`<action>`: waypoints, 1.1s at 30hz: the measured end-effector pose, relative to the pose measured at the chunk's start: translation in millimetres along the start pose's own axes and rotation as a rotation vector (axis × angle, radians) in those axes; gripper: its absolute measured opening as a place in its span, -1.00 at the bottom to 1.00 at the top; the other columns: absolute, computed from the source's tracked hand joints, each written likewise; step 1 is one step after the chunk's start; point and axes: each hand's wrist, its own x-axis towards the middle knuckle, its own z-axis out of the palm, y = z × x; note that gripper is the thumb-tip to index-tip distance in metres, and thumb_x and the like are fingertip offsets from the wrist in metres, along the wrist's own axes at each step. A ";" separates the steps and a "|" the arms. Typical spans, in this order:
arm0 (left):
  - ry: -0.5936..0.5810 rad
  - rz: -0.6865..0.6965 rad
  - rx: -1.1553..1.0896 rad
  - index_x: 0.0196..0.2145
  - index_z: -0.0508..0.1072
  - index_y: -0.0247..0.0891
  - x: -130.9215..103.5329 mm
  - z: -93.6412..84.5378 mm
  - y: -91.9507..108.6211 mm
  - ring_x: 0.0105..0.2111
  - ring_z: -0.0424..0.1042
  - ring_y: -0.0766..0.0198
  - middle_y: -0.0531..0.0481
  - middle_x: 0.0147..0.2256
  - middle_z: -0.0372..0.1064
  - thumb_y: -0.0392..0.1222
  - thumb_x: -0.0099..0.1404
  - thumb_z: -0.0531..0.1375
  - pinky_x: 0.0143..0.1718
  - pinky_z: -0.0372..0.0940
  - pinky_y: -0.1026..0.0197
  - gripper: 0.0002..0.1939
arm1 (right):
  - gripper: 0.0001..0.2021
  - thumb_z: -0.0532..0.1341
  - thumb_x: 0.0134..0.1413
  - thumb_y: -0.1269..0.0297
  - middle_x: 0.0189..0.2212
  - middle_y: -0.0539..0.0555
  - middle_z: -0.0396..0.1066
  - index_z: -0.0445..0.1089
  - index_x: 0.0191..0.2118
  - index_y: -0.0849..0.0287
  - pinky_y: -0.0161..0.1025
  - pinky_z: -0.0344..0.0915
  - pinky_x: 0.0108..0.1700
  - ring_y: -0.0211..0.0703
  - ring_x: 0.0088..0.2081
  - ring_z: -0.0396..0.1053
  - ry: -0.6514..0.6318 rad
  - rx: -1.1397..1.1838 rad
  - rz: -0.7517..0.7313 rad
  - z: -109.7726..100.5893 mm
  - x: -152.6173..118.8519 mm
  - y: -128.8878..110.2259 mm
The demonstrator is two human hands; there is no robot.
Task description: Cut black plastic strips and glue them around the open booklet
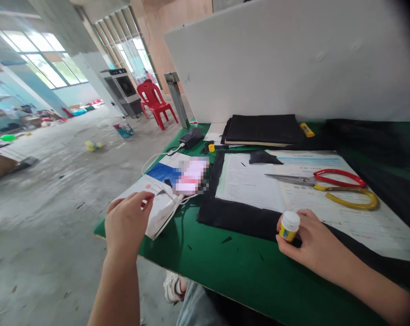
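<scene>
My left hand [127,222] is raised over the left end of the table, thumb and forefinger pinched on a small dark scrap [160,193]. My right hand [313,237] is wrapped round a small yellow-labelled bottle with a white top [289,226], held upright near the table's front. Behind it lies an open book [250,185] on a black sheet [238,219]. Scissors [298,179] with one red and one yellow handle rest across the pages, blades to the left. Above them a black cut piece [265,157] sits on the book.
Beside my left hand, a phone [191,175] with cables lies on a white and blue box [160,217]. A black adapter [191,137], a yellow cap [211,148] and a stack of black sheets [264,129] stand behind. A white panel [286,63] borders the green table [221,260].
</scene>
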 end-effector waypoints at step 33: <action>-0.381 0.073 0.095 -0.26 0.60 -0.20 24.0 4.3 66.1 -0.16 0.50 -0.06 -0.17 -0.29 0.57 -0.06 0.31 0.11 0.03 0.13 -0.07 -0.71 | -0.87 0.08 0.13 0.23 -0.43 0.07 0.31 0.21 -0.42 0.11 -0.01 0.22 -0.13 0.00 -0.21 0.25 -0.084 0.016 0.025 -5.0 2.6 -3.6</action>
